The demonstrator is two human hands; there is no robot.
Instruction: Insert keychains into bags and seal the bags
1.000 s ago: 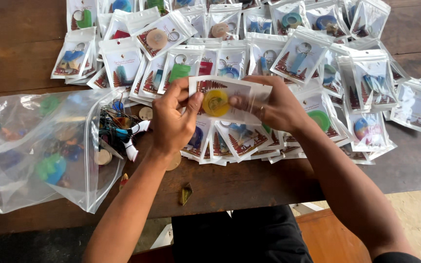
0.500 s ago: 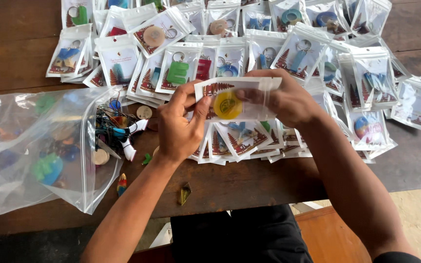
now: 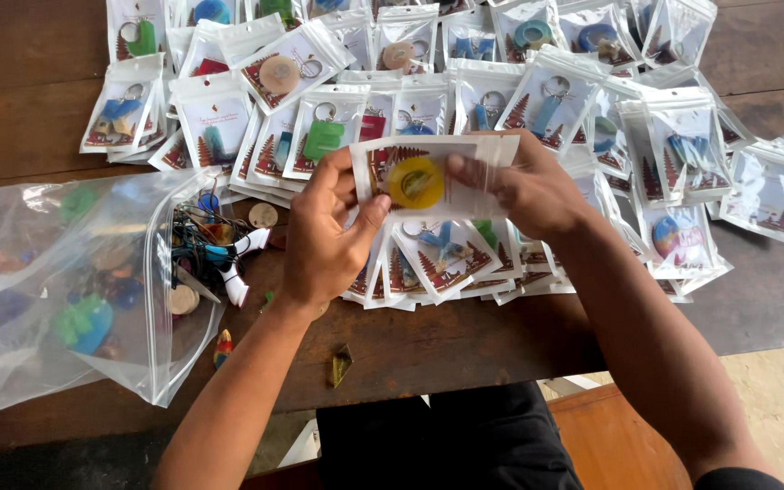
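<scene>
Both hands hold one small clear pouch with a white printed card and a round yellow keychain inside. My left hand pinches its left edge between thumb and fingers. My right hand grips its right end, fingers over the top flap. The pouch hovers just above a spread of similar packed pouches on the dark wooden table.
A large clear zip bag of loose coloured keychains lies open at the left, some spilling out by its mouth. Several packed pouches cover the table's far and right side. Two small loose pieces lie near the front edge.
The pouch with the yellow keychain has shifted slightly right and up between my hands; my right fingers now press along its top flap.
</scene>
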